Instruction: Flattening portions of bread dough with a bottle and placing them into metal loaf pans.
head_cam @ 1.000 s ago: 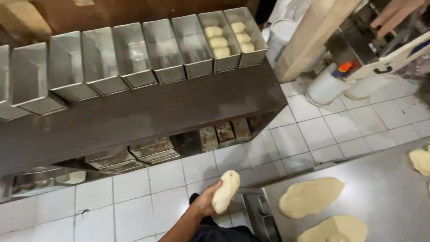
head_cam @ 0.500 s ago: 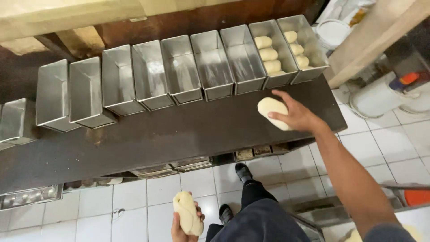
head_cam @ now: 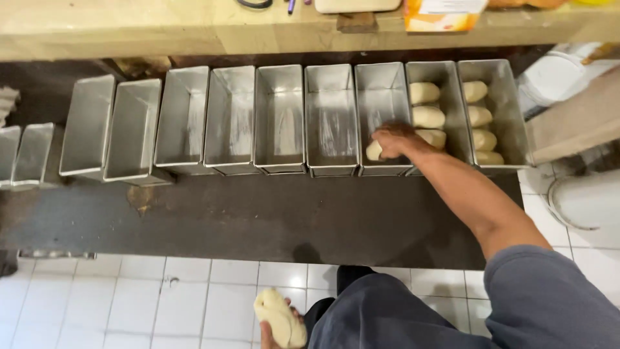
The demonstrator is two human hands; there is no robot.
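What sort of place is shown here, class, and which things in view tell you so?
Most likely a bakery workroom. A row of metal loaf tins stands on a dark bench; two tins hold dough pieces. The right hand sets dough in a tin, and the left hand holds a dough piece.

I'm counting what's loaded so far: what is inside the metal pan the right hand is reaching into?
The right hand presses one dough piece into that pan, otherwise bare. The hand covers most of that piece.

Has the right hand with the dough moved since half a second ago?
Yes. The right hand has gone forward off the dark shelf and into the third pan from the right, setting its dough piece at the near end.
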